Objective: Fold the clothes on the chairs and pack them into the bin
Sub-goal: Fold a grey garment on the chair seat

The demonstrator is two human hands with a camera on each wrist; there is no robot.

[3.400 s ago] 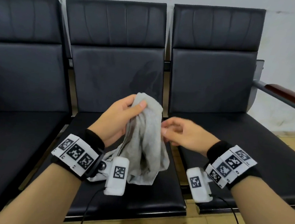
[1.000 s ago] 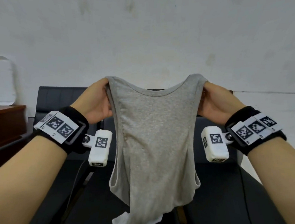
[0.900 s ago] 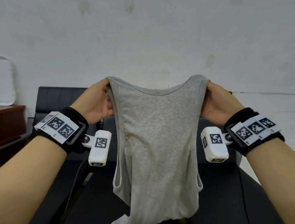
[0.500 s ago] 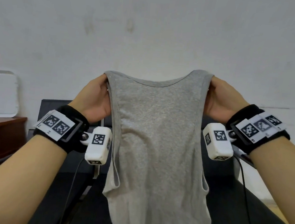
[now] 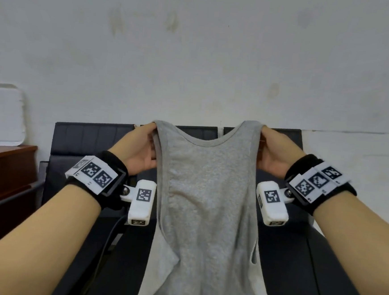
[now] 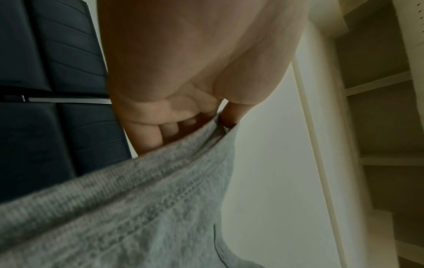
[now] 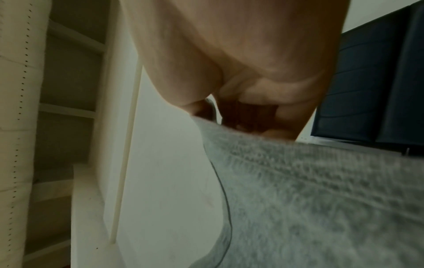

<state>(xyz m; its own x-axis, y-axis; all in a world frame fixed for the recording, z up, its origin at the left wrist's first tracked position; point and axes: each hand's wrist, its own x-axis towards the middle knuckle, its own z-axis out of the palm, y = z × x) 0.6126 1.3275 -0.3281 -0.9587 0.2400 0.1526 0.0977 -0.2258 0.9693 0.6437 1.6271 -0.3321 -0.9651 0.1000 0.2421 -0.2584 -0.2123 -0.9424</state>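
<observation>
— Head view: how is the grey tank top [image 5: 203,208] held?
— By both straps, pinched by the left hand [image 5: 135,152] and right hand [image 5: 273,156], above the black chairs [image 5: 296,260].
— How should it be laid?
— Straps kept level, hem lowered first.

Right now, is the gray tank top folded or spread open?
Spread open, not folded. The gray tank top hangs full length, with the left hand and the right hand each gripping one shoulder strap above the black chairs.

Brown wooden desk [image 5: 3,169] below white board [image 5: 2,113].
</observation>
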